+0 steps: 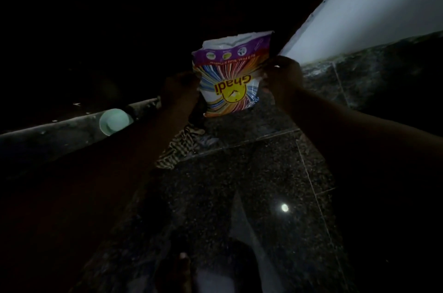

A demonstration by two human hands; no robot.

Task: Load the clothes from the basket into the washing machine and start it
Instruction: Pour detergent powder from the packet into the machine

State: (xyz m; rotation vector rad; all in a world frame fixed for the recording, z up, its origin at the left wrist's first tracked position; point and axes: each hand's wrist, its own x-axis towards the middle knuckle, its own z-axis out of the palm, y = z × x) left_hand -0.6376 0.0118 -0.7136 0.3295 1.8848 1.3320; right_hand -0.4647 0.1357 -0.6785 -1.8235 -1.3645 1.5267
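Both hands — left hand (178, 90), right hand (284, 79) — grip detergent packet (231, 77) edges.

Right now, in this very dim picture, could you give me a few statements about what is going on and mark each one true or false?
1. The left hand and the right hand both hold the detergent packet. True.
2. The packet's printed name reads upside down in this view. True.
3. The packet lies flat on the floor. False: it is held up between the two hands.
4. A striped cloth lies on the floor, below the packet in the picture. True.
5. The pale round container sits to the right of the packet. False: it sits to the left, on a dark ledge.
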